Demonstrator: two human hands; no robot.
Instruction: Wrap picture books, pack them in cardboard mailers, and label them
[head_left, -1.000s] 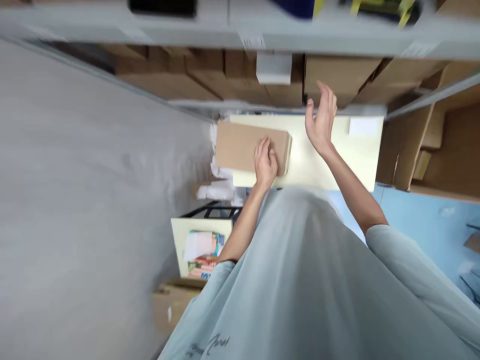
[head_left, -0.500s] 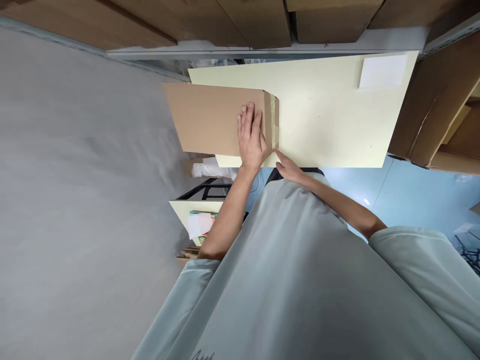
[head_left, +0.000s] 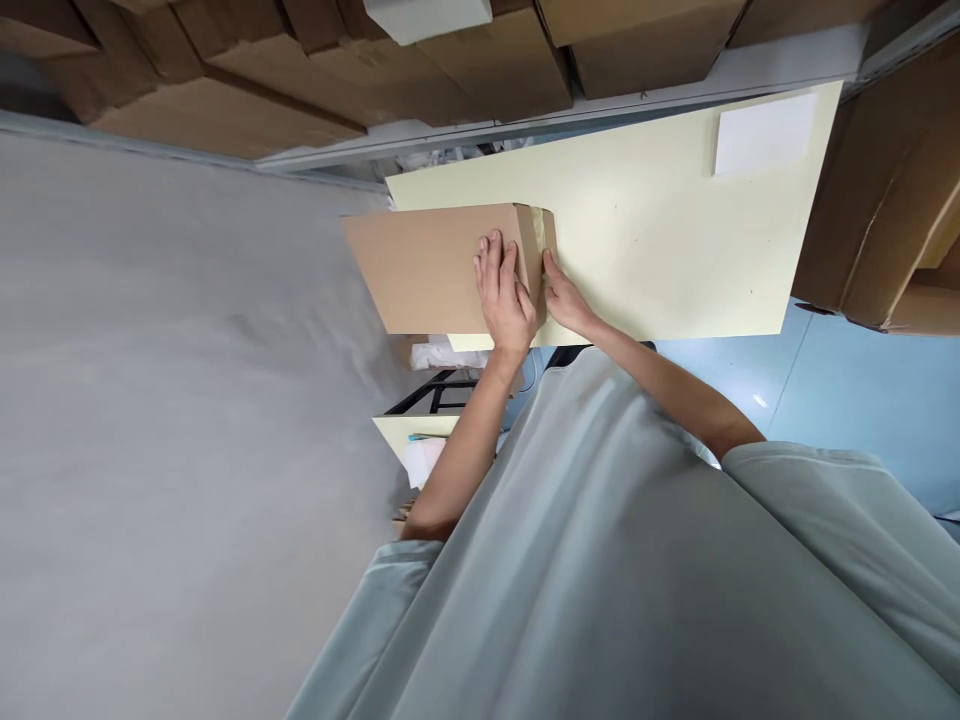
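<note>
A brown cardboard box [head_left: 427,265] lies on the pale yellow tabletop [head_left: 667,230], its left part reaching past the table's left edge. Along its right end runs a strip of tape [head_left: 539,232]. My left hand [head_left: 504,295] rests flat on top of the box near that end, fingers stretched out. Against the taped end face presses my right hand [head_left: 564,298], the thumb or a finger at the tape and the other fingers curled; their tips are partly hidden. I cannot make out anything gripped in it.
A white sheet or pad [head_left: 765,135] lies at the table's far right. Cardboard boxes [head_left: 480,70] line the shelf behind, and a large open carton [head_left: 862,220] stands on the right. At left rises a grey wall [head_left: 187,400]; a smaller table [head_left: 397,435] sits below.
My right hand has moved from the near corner of the box up along the taped end. My left hand stays on top. The whole view has shifted slightly.
</note>
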